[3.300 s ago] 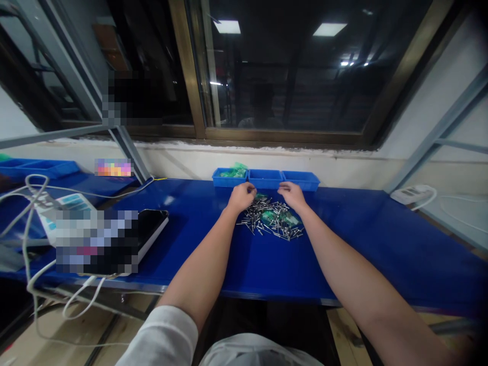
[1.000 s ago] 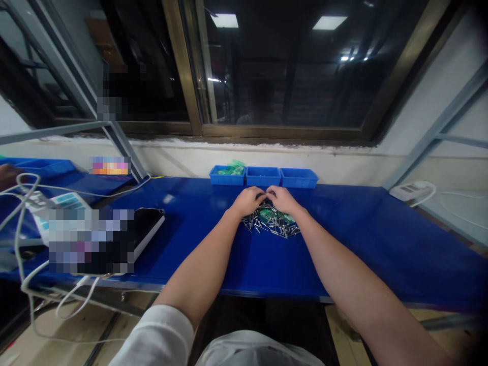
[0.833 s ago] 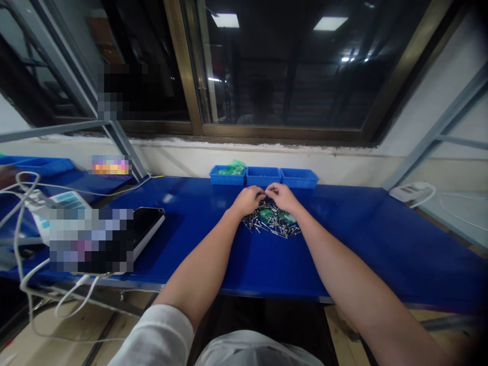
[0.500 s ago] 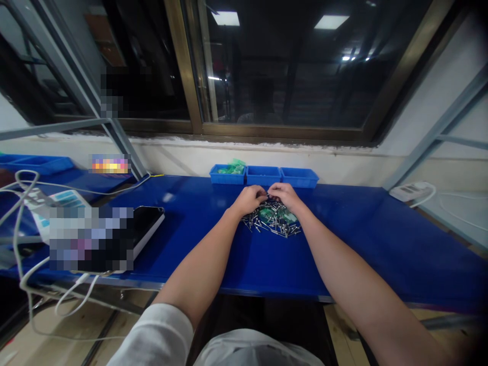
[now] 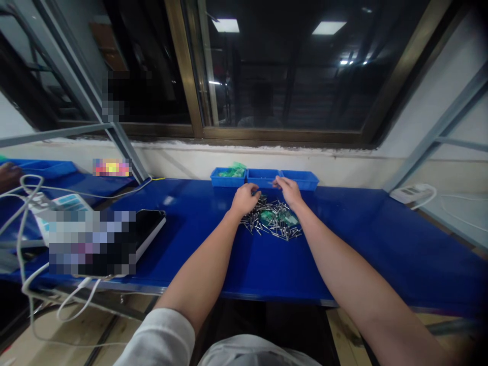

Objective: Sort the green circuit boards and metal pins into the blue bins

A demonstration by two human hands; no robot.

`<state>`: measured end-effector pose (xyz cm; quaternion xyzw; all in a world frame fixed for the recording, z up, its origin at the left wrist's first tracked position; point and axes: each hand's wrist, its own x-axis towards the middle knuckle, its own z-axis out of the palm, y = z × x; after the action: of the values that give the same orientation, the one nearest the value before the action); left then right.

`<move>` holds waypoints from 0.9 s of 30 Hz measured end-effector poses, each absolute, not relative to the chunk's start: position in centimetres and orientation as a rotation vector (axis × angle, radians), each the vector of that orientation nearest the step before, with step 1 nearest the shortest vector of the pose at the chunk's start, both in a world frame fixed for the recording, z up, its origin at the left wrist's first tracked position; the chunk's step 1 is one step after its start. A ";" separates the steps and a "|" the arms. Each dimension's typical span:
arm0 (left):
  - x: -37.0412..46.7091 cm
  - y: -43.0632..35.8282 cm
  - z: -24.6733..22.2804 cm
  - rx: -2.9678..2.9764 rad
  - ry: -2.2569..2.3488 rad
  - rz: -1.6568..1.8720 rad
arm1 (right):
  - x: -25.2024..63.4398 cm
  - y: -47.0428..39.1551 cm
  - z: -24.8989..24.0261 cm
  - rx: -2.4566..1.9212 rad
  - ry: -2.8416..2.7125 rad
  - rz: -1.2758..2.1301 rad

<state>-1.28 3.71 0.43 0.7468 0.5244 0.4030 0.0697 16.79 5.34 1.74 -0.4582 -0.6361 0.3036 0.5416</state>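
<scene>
A pile of small metal pins, like rivets, (image 5: 286, 229) lies on the blue table (image 5: 267, 269), with green pieces (image 5: 268, 217) among them. My left hand (image 5: 245, 199) rests at the pile's left back edge, its fingers curled; whatever they hold is hidden. Beyond the pile, my right hand (image 5: 287, 190) is raised in front of the middle blue bin (image 5: 263, 178), fingertips pinched together on something too small to make out. Green bits fill the left blue bin (image 5: 227, 178). The right blue bin (image 5: 301, 179) stands beside the middle one.
A dark device with white edges (image 5: 148, 229) and white cables (image 5: 23, 239) occupy the table's left side. At far left, another person's hand (image 5: 9, 175) is by more blue bins (image 5: 49, 168). A white power strip (image 5: 412, 193) sits at the right.
My hands have moved apart. The right one has gone up and away toward the middle bin, while the left stays by the pile. The other person's hand has come further into view.
</scene>
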 end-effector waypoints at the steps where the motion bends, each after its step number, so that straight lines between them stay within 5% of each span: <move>1: -1.3 3.8 0.3 2.246 1.586 1.215 | 16.8 5.6 1.7 -1.052 -1.499 0.760; 6: -1.4 4.0 0.2 2.251 1.604 1.196 | 17.6 6.2 0.9 -1.119 -1.510 0.845; 19: -1.4 3.3 0.6 2.291 2.090 0.635 | 16.4 5.1 -0.6 -1.622 -2.063 0.309; 27: -1.2 3.7 0.2 2.234 2.031 0.495 | 15.7 5.0 -0.6 -1.692 -2.193 0.286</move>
<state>-1.19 3.71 0.25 0.7297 0.6632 0.1615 0.0410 15.66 5.00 -0.63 -0.5979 -0.7751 0.1011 0.1774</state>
